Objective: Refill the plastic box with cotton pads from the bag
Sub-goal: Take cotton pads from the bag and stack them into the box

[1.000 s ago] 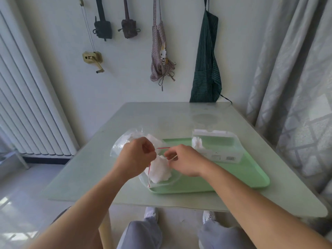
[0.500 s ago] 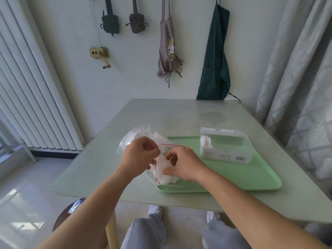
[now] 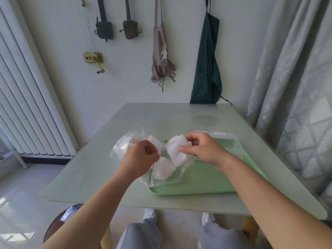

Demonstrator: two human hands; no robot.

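Risky moment here: the right hand (image 3: pixel 204 150) grips a fat wad of cotton pads (image 3: pixel 177 150), thumb in front and fingers curled behind, just above the left half of the green tray (image 3: pixel 197 184). That wad looks loose, so a slack grip could shed pads onto the tray, or a trailing corner could snag the film and drag more out. The left hand (image 3: pixel 141 159) pinches the mouth of the clear bag (image 3: pixel 124 148) beside its red seal line (image 3: pixel 153 169), over the tray's near-left corner. If that pinch slips, the limp bag sags and the loose pads (image 3: pixel 164 170) inside may tumble out. The plastic box (image 3: pixel 222 135) sits at the tray's far side, mostly hidden behind the right hand, so I can't tell how full it is. The pads themselves are white, soft, rumpled, unevenly stacked.
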